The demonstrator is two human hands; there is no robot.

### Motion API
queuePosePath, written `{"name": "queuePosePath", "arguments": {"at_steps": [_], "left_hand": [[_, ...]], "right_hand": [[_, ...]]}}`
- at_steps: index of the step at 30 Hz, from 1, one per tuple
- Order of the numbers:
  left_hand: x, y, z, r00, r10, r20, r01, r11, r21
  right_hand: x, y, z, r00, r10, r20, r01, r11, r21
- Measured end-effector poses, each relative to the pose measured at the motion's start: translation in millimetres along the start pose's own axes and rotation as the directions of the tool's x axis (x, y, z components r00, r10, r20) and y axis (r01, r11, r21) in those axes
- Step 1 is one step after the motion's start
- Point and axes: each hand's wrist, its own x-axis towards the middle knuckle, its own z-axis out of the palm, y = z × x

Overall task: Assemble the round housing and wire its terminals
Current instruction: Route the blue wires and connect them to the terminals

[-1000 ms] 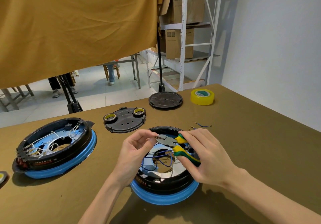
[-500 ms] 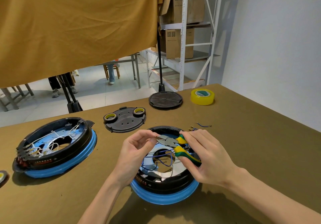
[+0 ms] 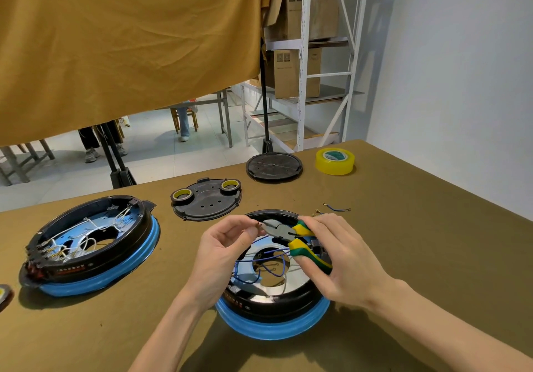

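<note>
A round black housing [image 3: 268, 302] with a blue rim sits in front of me, several blue wires [image 3: 259, 265] looping across its shiny inside. Above it my right hand [image 3: 343, 259] grips pliers [image 3: 291, 234] with yellow-green handles. The jaws point left and meet a small wire end pinched between thumb and finger of my left hand [image 3: 223, 247]. Both hands hover over the housing's far half.
A second housing [image 3: 89, 244] with white wires lies at the left. A black cover plate [image 3: 206, 202] carrying two small tape rolls, a round black lid [image 3: 274, 166], yellow tape [image 3: 334, 161] and loose blue wires [image 3: 336, 208] lie behind.
Both hands stay over the housing; the pliers and the pinched wire end have barely shifted.
</note>
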Motion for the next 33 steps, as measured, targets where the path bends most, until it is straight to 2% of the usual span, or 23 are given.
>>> {"name": "queuePosePath", "arguments": {"at_steps": [2,4,6,8,11,14,18,21,22,24,26,28,30,33], "left_hand": [[0.7,-0.7,0.5,1.000,-0.002,-0.023,0.002,1.000,-0.005],[0.2,-1.0,2.2,0.999,-0.007,-0.036,0.007,1.000,0.017],[-0.6,-1.1,4.4,0.999,-0.011,-0.047,0.013,0.999,0.042],[-0.8,-1.0,5.5,0.998,-0.008,-0.069,0.012,0.998,0.057],[0.4,-2.5,4.8,0.995,-0.012,-0.099,0.018,0.998,0.059],[2.2,-6.0,3.0,0.993,-0.011,-0.116,0.020,0.997,0.074],[2.7,-8.8,4.0,0.988,-0.009,-0.152,0.021,0.997,0.078],[2.9,-10.3,5.6,0.985,-0.009,-0.171,0.022,0.997,0.077],[2.9,-10.1,5.9,0.986,-0.002,-0.166,0.017,0.996,0.087],[2.8,-8.9,7.2,0.989,0.015,-0.144,0.002,0.993,0.116],[2.6,-4.9,8.3,0.992,0.023,-0.124,-0.007,0.992,0.127],[3.1,-0.8,9.9,0.994,0.022,-0.108,-0.010,0.994,0.111],[1.6,4.0,9.1,0.991,0.011,-0.133,0.003,0.994,0.110],[-4.4,8.2,5.7,0.980,-0.041,-0.196,0.065,0.991,0.114]], "right_hand": [[-0.8,7.8,1.4,0.994,0.110,-0.006,-0.110,0.994,0.018],[-1.1,22.7,3.5,0.959,0.284,-0.009,-0.284,0.959,-0.007],[-2.8,44.7,4.9,0.882,0.471,0.017,-0.467,0.878,-0.101],[-8.6,67.2,5.8,0.791,0.605,0.086,-0.567,0.779,-0.266],[-24.0,90.8,8.0,0.686,0.708,0.168,-0.574,0.669,-0.473],[-36.2,102.4,11.7,0.629,0.753,0.193,-0.552,0.608,-0.571],[-38.9,109.2,13.2,0.625,0.758,0.187,-0.549,0.597,-0.585],[-31.4,103.7,8.5,0.578,0.786,0.219,-0.573,0.582,-0.577],[-26.0,97.7,5.6,0.593,0.776,0.213,-0.596,0.601,-0.533],[-11.7,78.7,-0.5,0.696,0.705,0.136,-0.655,0.701,-0.282],[7.4,48.6,-4.6,0.797,0.599,0.080,-0.603,0.796,0.046],[26.5,13.5,-6.4,0.865,0.486,0.125,-0.501,0.826,0.259],[42.8,-20.1,-2.9,0.916,0.356,0.187,-0.401,0.832,0.382],[59.4,-50.5,9.0,0.939,0.252,0.235,-0.338,0.811,0.477]]}}
